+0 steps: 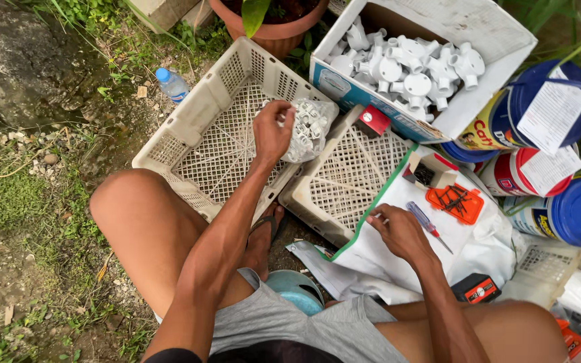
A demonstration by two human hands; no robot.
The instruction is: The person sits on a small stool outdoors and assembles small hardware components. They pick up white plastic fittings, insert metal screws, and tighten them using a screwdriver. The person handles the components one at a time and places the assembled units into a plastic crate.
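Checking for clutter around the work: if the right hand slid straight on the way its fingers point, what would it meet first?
The right hand rests on the white sack, fingers pointing up-left. Going straight on, it would likely meet the sack's green edge, then the smaller crate. Depth is hard to judge.

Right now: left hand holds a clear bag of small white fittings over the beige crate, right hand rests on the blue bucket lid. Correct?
Not quite. In the head view the right hand rests on the white sack, not on a blue lid. The rest holds: the left hand holds the clear bag of white fittings over the beige crate.
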